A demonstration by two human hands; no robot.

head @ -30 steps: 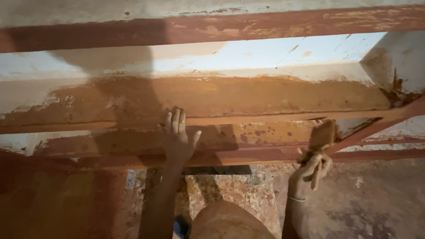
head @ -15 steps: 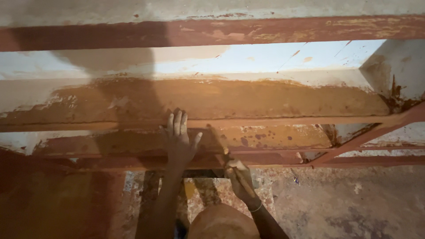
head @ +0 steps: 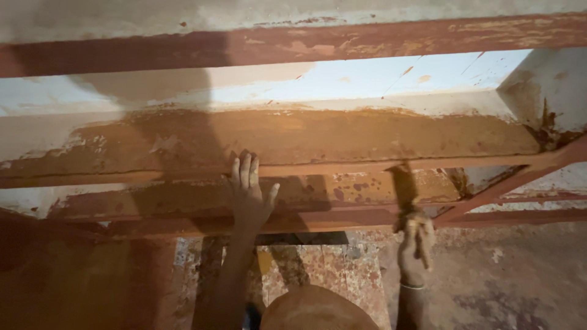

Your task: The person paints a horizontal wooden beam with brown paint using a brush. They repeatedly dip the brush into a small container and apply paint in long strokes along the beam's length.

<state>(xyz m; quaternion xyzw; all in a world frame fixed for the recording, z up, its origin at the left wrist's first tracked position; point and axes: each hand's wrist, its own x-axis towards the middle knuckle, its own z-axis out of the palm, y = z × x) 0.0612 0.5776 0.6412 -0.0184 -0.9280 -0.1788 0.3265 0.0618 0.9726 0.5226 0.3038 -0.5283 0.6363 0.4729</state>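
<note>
My left hand (head: 249, 195) lies flat, fingers spread, against a reddish-brown painted metal bar (head: 342, 166) of a frame. My right hand (head: 417, 241) grips the handle of a paintbrush (head: 403, 189), whose dark bristles point up against the orange-brown painted band (head: 306, 137) on the whitewashed wall. A thin bangle circles my right wrist. My knee (head: 318, 308) shows at the bottom centre.
A rusty red upper beam (head: 293, 43) crosses the top. A diagonal red bar (head: 520, 177) runs at the right. White unpainted wall (head: 367, 79) shows above the band. A paint-stained floor (head: 501, 275) and a speckled board (head: 318, 269) lie below.
My right hand with the brush dipped down toward the centre, then came back up to the right, bristles against the lower bar. My left hand stayed pressed on the frame.
</note>
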